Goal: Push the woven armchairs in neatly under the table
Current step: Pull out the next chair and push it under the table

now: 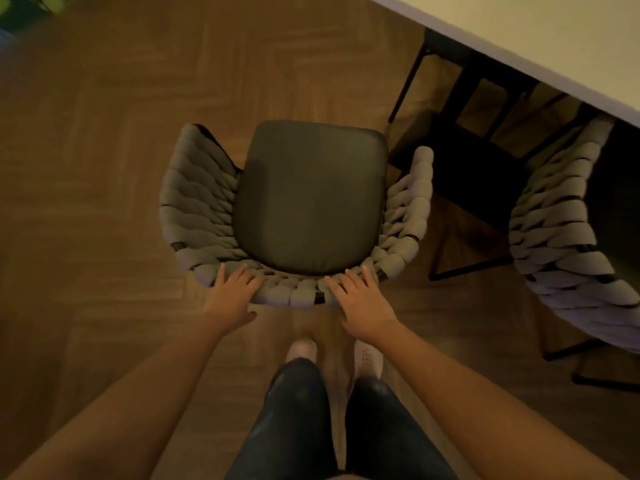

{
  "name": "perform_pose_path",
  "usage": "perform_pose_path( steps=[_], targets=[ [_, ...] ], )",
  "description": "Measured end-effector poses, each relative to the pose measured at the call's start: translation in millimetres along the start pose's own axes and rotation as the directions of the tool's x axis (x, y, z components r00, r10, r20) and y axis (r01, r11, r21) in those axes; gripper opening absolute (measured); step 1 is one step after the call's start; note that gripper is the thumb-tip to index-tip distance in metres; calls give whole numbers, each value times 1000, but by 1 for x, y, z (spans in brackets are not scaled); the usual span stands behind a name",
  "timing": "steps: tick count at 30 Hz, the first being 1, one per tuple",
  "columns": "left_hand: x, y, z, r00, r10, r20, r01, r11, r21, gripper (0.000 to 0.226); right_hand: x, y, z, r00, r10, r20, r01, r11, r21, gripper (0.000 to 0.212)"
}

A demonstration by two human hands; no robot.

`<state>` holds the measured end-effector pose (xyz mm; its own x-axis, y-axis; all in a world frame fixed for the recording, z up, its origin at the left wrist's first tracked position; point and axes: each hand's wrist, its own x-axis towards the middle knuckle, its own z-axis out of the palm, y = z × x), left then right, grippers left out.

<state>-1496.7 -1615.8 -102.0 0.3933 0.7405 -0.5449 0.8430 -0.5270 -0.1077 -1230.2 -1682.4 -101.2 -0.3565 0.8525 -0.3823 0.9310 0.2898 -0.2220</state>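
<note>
A grey woven armchair (194, 202) with a dark seat cushion stands on the wooden floor straight in front of me, away from the table. My left hand (232, 295) rests on the left part of its backrest top, fingers spread and straight. On the right part of the backrest my right hand (360, 299) lies the same way. A second woven armchair (568, 251) stands at the right, its seat tucked under the pale table (554, 36) in the upper right corner.
The table's black metal frame and legs (485, 161) sit in shadow between the two chairs. My legs and light shoes (369, 358) are just behind the near chair. Wooden floor (104, 150) stretches left and ahead.
</note>
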Motion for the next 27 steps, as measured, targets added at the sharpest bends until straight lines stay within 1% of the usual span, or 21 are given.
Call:
perform_pose_path(
  steps=[2, 4, 5, 7, 9, 11, 13, 16, 20, 27],
  targets=[
    [9, -32, 3, 997, 69, 30, -70, 997, 37, 79, 14, -13, 1, 997, 62, 38, -61, 998, -32, 60],
    [20, -62, 0, 986, 137, 98, -148, 981, 123, 72, 29, -21, -4, 987, 127, 97, -120, 990, -74, 51],
    [27, -76, -2, 976, 175, 132, -193, 971, 140, 68, 34, -24, -8, 978, 153, 140, -141, 986, -90, 48],
    [41, -98, -4, 956, 253, 150, -278, 944, 178, 63, 45, -31, -15, 959, 225, 173, -212, 973, -94, 42],
    [47, -106, -5, 923, 332, 195, -364, 918, 159, 57, 51, -36, -21, 925, 300, 234, -279, 953, -117, 40],
    [53, -110, -1, 883, 410, 228, -446, 884, 140, 56, 58, -44, -18, 888, 382, 256, -354, 923, -149, 31],
    [55, -109, -2, 865, 437, 246, -475, 871, 125, 56, 61, -46, -12, 862, 439, 253, -408, 898, -167, 24],
    [65, -107, -10, 838, 490, 241, -529, 838, 136, 53, 60, -42, -8, 846, 484, 226, -461, 875, -149, 24],
    [85, -105, -28, 819, 527, 229, -563, 814, 140, 51, 66, -34, -13, 820, 537, 199, -523, 843, -123, 21],
    [139, -87, -69, 803, 540, 253, -589, 784, 196, 52, 68, -2, -29, 778, 598, 195, -596, 799, -72, 23]
  ],
)
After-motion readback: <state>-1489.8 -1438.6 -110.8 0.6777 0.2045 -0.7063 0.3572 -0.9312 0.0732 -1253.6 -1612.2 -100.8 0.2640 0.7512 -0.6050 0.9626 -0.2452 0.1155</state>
